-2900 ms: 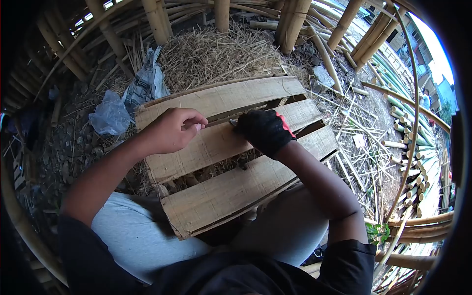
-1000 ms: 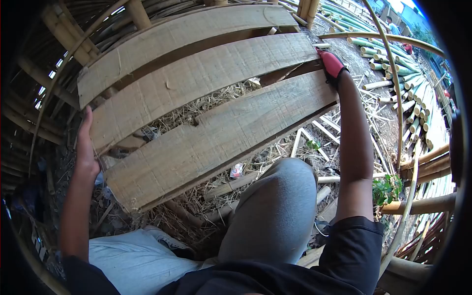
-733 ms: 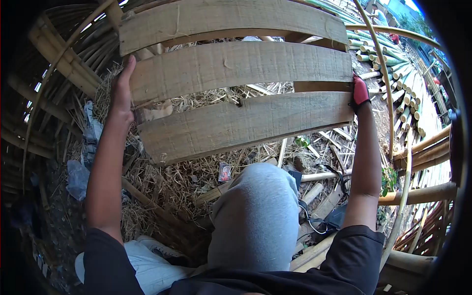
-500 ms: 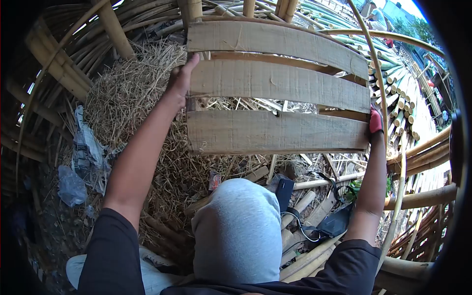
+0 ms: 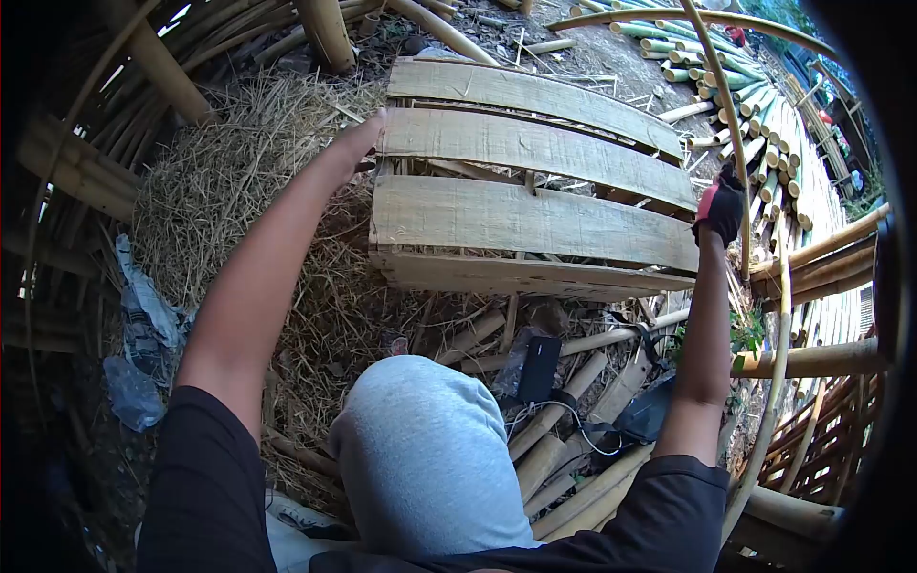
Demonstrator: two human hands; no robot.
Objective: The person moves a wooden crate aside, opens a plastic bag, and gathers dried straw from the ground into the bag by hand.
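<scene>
A slatted wooden crate [image 5: 535, 218] lies before me, its slats facing up and its near side showing below them. My left hand [image 5: 361, 143] is at the crate's left end, the thumb side along the slat ends and the other fingers partly hidden, closed on the edge. My right hand [image 5: 721, 208], in a black and pink glove, is beside the right end, its fingers apart and pointing upward; I cannot tell whether it still touches the wood. My knee in grey cloth [image 5: 425, 449] is in front of the crate.
Dry straw [image 5: 239, 172] covers the ground at left, near a crumpled plastic bag [image 5: 134, 392]. A black phone-like device [image 5: 540, 370] with a white cable lies among bamboo pieces. Cut bamboo poles [image 5: 764, 162] are stacked at right. A thin upright pole [image 5: 728, 105] stands by my right hand.
The crate has gone lower and tilted back, so its near side now shows. My right hand has come away from its grip at the right end. The left hand remains at the left end.
</scene>
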